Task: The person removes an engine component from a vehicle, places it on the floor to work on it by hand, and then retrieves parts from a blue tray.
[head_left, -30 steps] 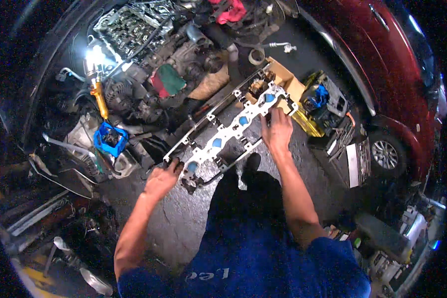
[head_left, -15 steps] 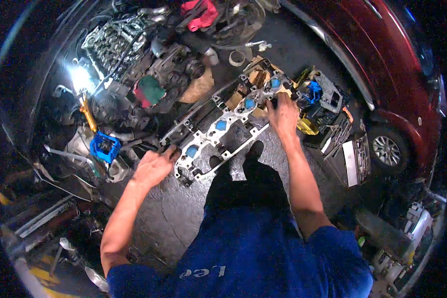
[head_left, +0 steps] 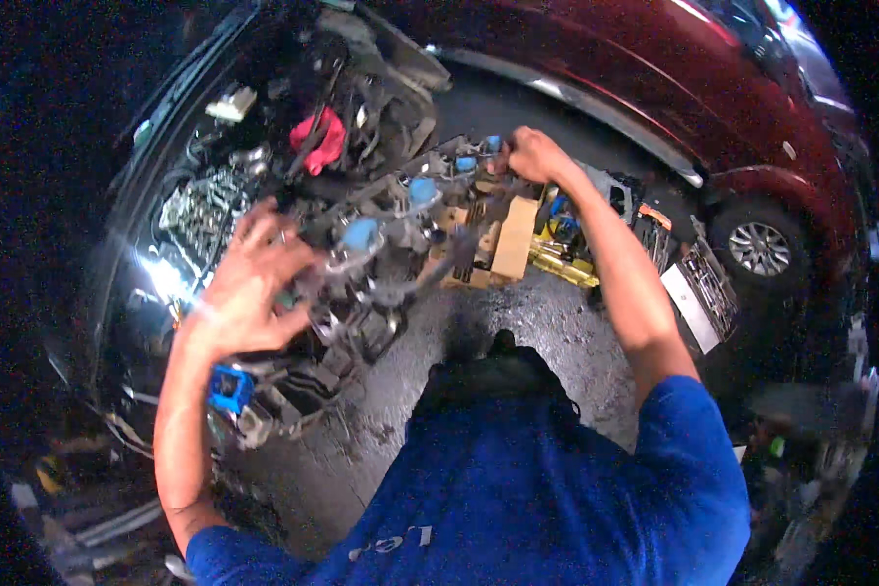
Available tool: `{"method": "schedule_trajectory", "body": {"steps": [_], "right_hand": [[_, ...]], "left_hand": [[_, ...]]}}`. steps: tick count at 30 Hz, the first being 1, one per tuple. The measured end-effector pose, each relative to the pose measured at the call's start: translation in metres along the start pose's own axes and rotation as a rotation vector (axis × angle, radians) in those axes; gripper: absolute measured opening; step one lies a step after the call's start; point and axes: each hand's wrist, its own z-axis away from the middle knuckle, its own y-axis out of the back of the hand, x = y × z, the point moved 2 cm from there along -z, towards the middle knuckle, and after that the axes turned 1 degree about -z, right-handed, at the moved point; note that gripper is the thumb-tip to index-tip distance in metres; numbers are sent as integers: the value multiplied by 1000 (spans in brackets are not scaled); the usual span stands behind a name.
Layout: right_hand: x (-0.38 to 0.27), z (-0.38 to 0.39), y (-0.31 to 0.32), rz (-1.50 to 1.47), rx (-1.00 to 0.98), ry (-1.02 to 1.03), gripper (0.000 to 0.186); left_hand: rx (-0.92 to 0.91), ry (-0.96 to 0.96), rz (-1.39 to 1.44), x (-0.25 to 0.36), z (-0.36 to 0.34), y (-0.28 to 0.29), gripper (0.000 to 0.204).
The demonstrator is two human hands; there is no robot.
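A long metal engine frame with several blue-filled openings slants from middle left up to the right, over dark engine parts. At its far right end, my right hand is closed on it with bent fingers. My left hand is at the near left end, fingers spread and thumb apart, smeared by motion. Its fingertips are close beside the frame's end; whether they touch it I cannot tell. Nothing shows between the thumb and fingers. The frame is blurred too, and its lower edge merges with the parts beneath.
A cardboard box and a yellow tool case lie right of the frame. Farther right are a tray of tools and a dark red car. A bright lamp, a blue plastic piece and a pink cloth lie left.
The frame has moved away from me and left, off the cardboard and over the engine parts. My left hand's fingers have spread from their grip. The whole view has shifted.
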Motion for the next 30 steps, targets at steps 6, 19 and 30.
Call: {"method": "schedule_trajectory", "body": {"steps": [6, 19, 30], "right_hand": [[-1, -15, 102, 0, -164, 296, 35], [-87, 87, 179, -516, -252, 105, 50], [-53, 160, 177, -566, -202, -142, 39]], "left_hand": [[57, 145, 113, -2, -52, 98, 60], [155, -447, -448, 10, -106, 227, 34], [212, -372, 30, 65, -133, 236, 36]]}}
